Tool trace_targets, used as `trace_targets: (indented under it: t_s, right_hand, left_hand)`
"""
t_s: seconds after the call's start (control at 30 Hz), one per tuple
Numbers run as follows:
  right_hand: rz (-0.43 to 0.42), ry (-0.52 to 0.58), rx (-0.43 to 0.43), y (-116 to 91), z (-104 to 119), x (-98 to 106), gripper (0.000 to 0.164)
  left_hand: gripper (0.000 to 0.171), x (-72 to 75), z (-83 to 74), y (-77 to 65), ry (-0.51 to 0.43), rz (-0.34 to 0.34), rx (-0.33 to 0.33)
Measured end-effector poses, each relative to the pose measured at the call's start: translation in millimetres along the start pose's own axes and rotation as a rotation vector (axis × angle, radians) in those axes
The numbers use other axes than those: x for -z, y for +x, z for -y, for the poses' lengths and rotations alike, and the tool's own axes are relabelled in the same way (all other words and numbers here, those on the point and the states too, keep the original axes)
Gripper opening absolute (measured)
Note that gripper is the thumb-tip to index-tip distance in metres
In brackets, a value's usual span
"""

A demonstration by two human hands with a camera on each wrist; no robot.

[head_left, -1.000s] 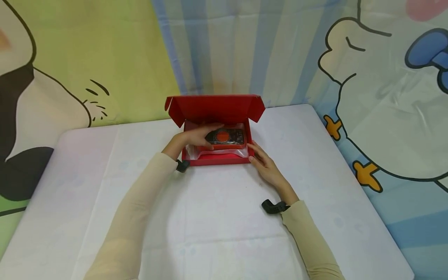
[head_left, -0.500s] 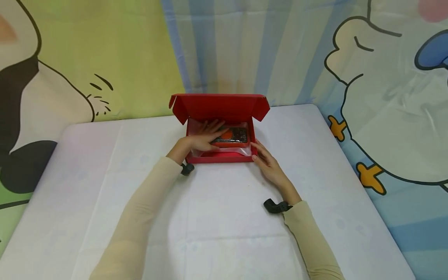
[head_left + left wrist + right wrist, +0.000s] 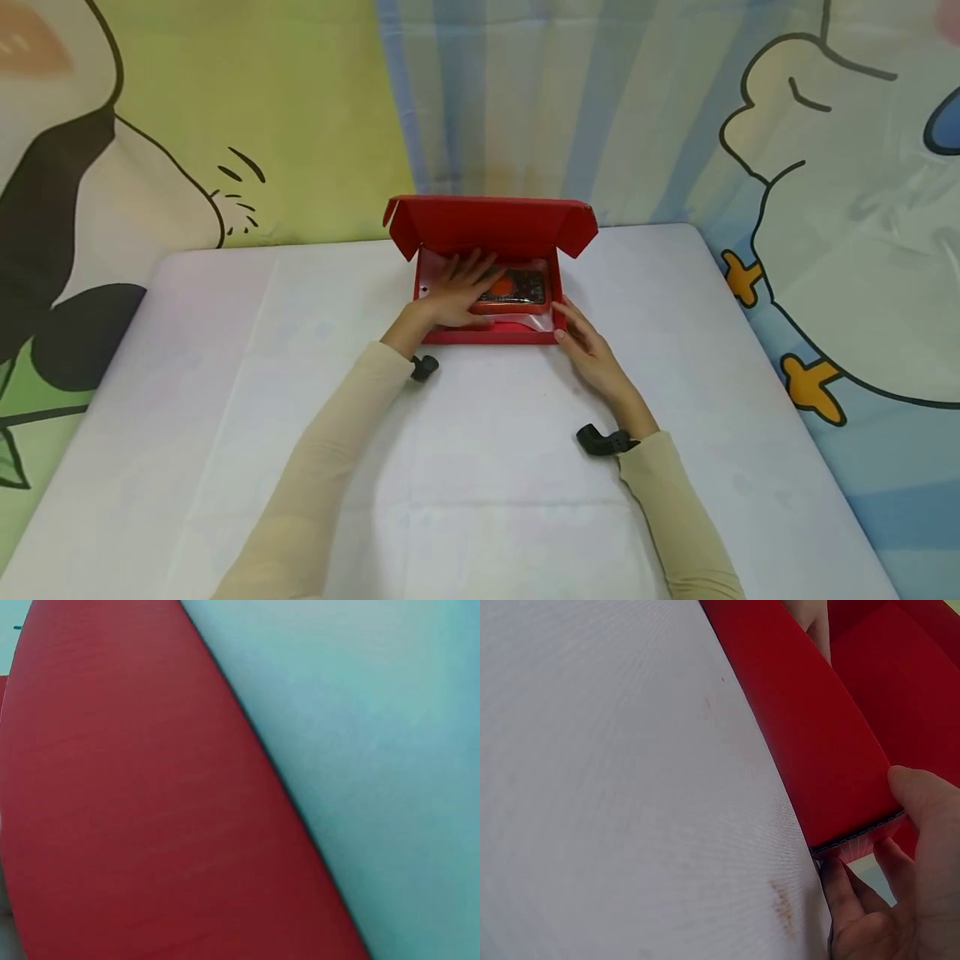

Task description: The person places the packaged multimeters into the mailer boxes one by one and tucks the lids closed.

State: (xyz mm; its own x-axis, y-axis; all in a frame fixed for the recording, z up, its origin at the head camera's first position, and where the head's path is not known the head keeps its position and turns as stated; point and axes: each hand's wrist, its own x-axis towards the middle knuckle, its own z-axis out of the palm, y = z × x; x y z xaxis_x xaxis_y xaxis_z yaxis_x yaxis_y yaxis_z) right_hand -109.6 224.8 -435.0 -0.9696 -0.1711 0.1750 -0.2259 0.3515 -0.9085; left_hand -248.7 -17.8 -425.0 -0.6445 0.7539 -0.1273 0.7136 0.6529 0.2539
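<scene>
A red cardboard box point(image 3: 487, 227) stands on the table with its lid raised at the back. Inside lies a black-faced, red-edged device point(image 3: 531, 286) with a round orange dial, like a multimeter, on clear plastic wrapping point(image 3: 534, 320). My left hand point(image 3: 453, 298) reaches into the box, fingers spread over the device's left part, which it hides. With thumb and fingers my right hand point(image 3: 597, 360) holds the box's front right corner. In the right wrist view, the right thumb sits on the wall's top edge. The left wrist view shows mostly the box's red wall point(image 3: 142, 787).
A white cloth covers the table point(image 3: 480, 467). Behind it hangs a printed curtain point(image 3: 517, 100) with cartoon figures, close to the raised lid. Black wrist straps with cameras point(image 3: 600, 440) sit on both wrists.
My left hand has let its fingers spread; a second ago they curved around the device's left end. The right hand keeps its hold on the corner. The head view has shifted left.
</scene>
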Motion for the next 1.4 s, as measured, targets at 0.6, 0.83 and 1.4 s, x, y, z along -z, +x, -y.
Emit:
trace_targets:
  t_s: [0.6, 0.83, 1.4]
  right_hand:
    - [0.001, 0.024, -0.02, 2.3, 2.7, -2.0, 0.046]
    - [-0.014, 0.112, -0.001, 3.6, 1.1, -4.2, 0.056]
    - [-0.111, 0.171, -0.175, 2.3, 25.9, 1.7, 0.06]
  left_hand:
    - [0.08, -3.3, -12.0, -33.9, -0.272, -0.099, 0.047]
    - [0.073, -10.2, -15.9, -54.5, -0.348, -0.181, 0.074]
    - [0.043, 9.8, -8.5, -99.5, -0.537, -0.755, 0.156]
